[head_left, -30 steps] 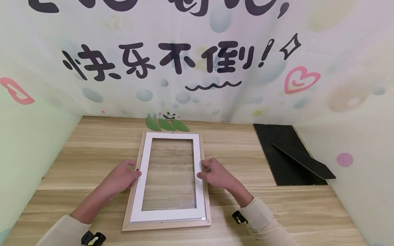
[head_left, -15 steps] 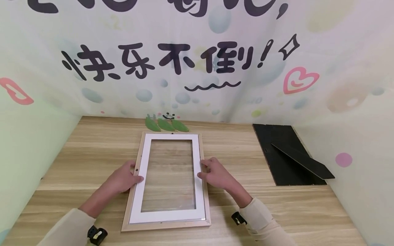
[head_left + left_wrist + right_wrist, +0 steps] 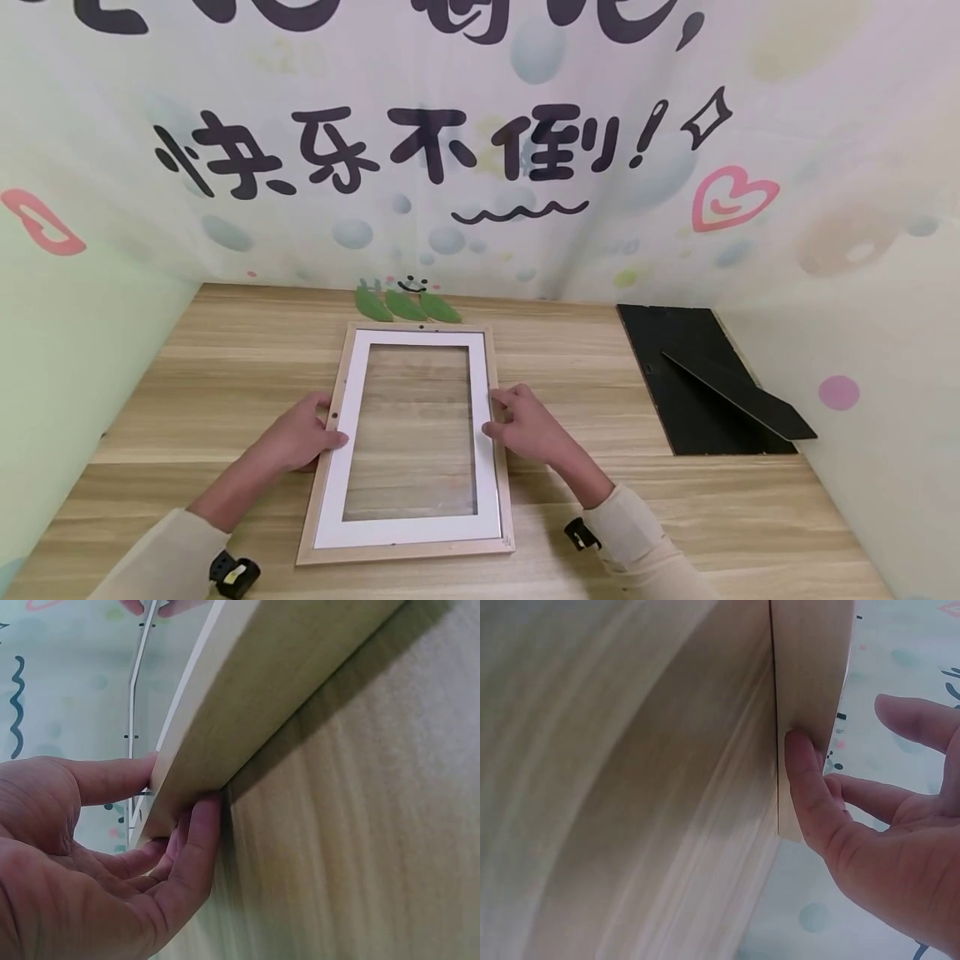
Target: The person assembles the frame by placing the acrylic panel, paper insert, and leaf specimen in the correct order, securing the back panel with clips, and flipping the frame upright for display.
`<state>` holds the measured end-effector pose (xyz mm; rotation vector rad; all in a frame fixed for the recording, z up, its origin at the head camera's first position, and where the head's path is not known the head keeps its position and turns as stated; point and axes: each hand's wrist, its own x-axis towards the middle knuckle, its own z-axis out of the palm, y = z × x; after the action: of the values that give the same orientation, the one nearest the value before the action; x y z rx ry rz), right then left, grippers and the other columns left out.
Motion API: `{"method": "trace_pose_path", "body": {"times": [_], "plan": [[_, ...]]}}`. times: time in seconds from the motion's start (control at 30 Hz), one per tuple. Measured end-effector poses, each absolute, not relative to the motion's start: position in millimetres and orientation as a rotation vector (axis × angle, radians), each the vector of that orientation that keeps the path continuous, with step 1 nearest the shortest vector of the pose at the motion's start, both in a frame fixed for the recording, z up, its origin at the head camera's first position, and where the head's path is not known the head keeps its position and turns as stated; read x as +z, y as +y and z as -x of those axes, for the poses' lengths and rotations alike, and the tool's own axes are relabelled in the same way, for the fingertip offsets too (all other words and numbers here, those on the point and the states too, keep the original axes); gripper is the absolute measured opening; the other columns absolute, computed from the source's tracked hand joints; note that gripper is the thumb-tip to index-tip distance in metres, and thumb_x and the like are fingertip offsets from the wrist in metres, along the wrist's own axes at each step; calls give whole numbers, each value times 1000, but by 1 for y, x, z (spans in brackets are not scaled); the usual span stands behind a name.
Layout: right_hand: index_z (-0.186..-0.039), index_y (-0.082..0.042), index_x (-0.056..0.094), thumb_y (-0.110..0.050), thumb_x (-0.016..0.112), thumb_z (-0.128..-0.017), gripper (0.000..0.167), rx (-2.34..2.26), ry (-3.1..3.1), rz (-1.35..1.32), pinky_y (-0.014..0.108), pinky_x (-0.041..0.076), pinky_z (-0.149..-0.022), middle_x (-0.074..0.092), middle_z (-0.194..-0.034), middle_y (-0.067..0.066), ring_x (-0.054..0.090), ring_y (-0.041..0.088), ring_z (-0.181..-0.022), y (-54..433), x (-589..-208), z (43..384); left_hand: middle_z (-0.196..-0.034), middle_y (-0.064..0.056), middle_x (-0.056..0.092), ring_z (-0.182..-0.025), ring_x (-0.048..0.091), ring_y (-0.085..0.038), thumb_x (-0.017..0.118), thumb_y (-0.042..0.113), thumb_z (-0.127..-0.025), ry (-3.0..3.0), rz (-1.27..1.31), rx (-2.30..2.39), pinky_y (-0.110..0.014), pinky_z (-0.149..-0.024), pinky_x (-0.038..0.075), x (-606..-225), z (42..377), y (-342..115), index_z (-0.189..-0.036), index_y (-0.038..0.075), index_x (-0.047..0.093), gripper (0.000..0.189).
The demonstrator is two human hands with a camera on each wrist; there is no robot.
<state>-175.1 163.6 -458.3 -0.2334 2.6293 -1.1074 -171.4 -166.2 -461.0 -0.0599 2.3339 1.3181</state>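
Note:
A light wooden picture frame (image 3: 315,500) lies on the table, with a white mat board (image 3: 412,530) inside its border and a clear window in the middle. At its left side, my left hand (image 3: 303,433) grips the frame; in the left wrist view the thumb rests at the top edge and the fingers curl against the outer side. Opposite it, my right hand (image 3: 528,425) touches the frame's outer side with its fingertips (image 3: 801,746). The right thumb (image 3: 911,720) stands raised above the frame in the right wrist view, over the mat's right strip in the head view.
A black backing board (image 3: 675,392) with its easel leg (image 3: 742,396) swung out lies at the right of the wood-grain table (image 3: 247,350). Several green leaves (image 3: 407,306) lie behind the frame, near the printed backdrop (image 3: 480,242).
The mat board has slid slightly toward me and sits more squarely within the frame. My left hand has come in closer to the frame, its thumb lower on the mat. The right hand stays put.

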Motion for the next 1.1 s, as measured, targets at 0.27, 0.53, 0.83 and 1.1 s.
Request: {"method": "trace_pose_path", "body": {"times": [0.27,0.53,0.83,1.1], "plan": [[-138,2,51,-18,66,-90,54,-1034,2652,265,32,50,-72,56,-110,14,57,22,-93,169,-456,187,-94,-21,59,-71,65,-20,65,3,-88,2338,81,1341,-36,-58,55,-461,168,-167,-139,-9,29,63],[-135,1,55,-20,61,-93,48,-1004,2667,217,29,49,-66,66,-106,10,59,16,-81,174,-451,215,-95,-22,56,-71,64,-20,66,4,-88,2375,78,1313,-35,-57,54,-461,168,-166,-139,-10,30,64],[-142,2,46,-24,54,-98,51,-1107,2599,139,40,53,-86,60,-125,17,62,28,-102,177,-431,257,-95,-22,55,-71,63,-21,67,4,-88,2365,103,1322,-36,-57,54,-461,168,-169,-139,-9,31,64],[-141,2,47,-19,52,-100,46,-1435,2419,12,40,50,-96,58,-131,18,58,33,-114,178,-425,299,-94,-20,55,-71,64,-19,68,5,-88,2336,118,1357,-35,-56,53,-462,169,-169,-136,-8,34,61]]}}
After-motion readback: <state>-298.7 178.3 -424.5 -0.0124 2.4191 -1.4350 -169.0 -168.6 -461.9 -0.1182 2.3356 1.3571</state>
